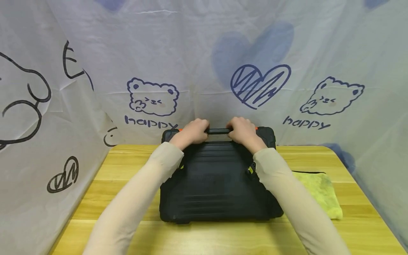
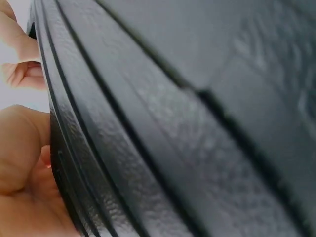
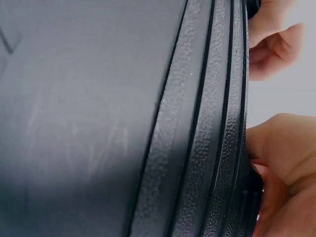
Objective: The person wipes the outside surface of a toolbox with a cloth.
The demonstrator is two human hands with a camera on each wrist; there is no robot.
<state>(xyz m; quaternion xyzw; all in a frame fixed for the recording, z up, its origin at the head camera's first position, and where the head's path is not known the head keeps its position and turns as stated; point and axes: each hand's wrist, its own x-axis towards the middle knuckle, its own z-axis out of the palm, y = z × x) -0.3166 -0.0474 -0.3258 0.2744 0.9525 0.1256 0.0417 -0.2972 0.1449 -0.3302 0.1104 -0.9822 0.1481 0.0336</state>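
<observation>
A black hard plastic carrying case [image 1: 220,180] stands at the middle of the table, its ribbed broad side facing me. My left hand [image 1: 195,131] grips the left part of the case's black handle [image 1: 218,131], fingers curled over it. On the right part, my right hand [image 1: 243,131] grips the same handle; a short stretch of it shows between the two fists. Ribbed black plastic fills most of both wrist views, with the left hand [image 2: 24,163] at the left edge of its view and the right hand [image 3: 291,163] at the right edge of the other.
A yellow cloth item [image 1: 320,194] with a dark upper edge lies right of the case, partly behind my right sleeve [image 1: 296,198]. The wooden table [image 1: 118,177] meets a white sheet [image 1: 197,71] with blue drawings behind and at the sides.
</observation>
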